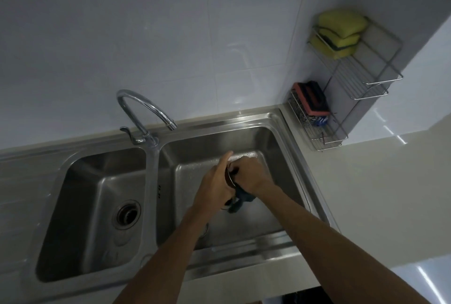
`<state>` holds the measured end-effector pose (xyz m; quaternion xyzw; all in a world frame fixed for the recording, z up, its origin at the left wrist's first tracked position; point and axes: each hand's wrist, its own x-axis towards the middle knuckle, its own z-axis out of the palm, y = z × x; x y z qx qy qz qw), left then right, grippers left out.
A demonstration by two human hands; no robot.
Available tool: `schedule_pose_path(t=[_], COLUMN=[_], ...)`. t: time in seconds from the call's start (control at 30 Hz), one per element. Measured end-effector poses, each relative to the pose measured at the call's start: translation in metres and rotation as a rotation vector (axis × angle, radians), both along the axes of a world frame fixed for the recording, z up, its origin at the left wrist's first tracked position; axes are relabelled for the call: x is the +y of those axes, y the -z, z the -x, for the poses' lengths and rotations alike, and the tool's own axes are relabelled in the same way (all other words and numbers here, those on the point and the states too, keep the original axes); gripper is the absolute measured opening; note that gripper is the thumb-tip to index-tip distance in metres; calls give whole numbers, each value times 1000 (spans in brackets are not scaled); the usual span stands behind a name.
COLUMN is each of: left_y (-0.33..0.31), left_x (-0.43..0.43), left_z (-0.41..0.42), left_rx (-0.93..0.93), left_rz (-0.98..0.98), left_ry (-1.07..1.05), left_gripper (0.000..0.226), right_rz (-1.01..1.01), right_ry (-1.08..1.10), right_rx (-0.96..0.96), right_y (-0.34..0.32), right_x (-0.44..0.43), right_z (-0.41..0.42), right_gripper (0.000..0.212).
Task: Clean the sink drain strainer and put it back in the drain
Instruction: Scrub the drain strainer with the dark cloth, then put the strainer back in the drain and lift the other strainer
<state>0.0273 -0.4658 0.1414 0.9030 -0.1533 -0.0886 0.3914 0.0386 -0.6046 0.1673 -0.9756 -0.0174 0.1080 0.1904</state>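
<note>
Over the right basin of the steel double sink [273, 137], both my hands meet. My left hand [214, 186] grips the round metal drain strainer [230, 178], of which only a thin rim shows between the hands; its index finger points up. My right hand [251, 173] presses a dark teal cloth [240, 202] into the strainer, and the cloth's end hangs below. The right basin's drain [204, 230] is mostly hidden under my left forearm. The left basin's drain [127, 214] holds its own strainer.
A chrome gooseneck faucet [144, 111] stands behind the divider, its spout over the right basin. At the right wall, a wire rack [361, 76] holds yellow sponges [339, 33], a red-and-black scrub pad [312, 100] and steel wool. Pale countertop [378, 194] lies right of the sink.
</note>
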Motion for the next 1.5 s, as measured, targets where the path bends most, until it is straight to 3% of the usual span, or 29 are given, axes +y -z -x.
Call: schedule_pose_path(t=[0.1, 0.27, 0.57, 0.7, 0.83, 1.1, 1.3, 1.5], left_y=[3, 10, 9, 23, 47, 93, 116, 120], left_x=[-10, -25, -66, -66, -59, -72, -74, -79], left_z=[4, 11, 7, 8, 7, 23, 36, 35], left_rx=[2, -63, 1, 125, 122, 134, 182, 184], left_rz=[23, 20, -51, -130, -121, -243, -288, -298], left_ry=[-79, -94, -115, -165, -151, -123, -75, -82], left_gripper=[88, 67, 59, 82, 73, 70, 73, 76], right_rz=[165, 319, 299, 254, 188, 265, 257, 260], right_ry=[13, -56, 32, 143, 334, 545, 718, 611], right_rx=[-95, -217, -207, -188, -326, -338, -249, 189], right_y=[3, 12, 13, -6, -23, -40, -9, 39], right_x=[10, 10, -24, -66, -124, -206, -252, -254], right_z=[4, 20, 30, 34, 40, 74, 111, 135], right_gripper=[23, 24, 22, 40, 10, 15, 12, 27])
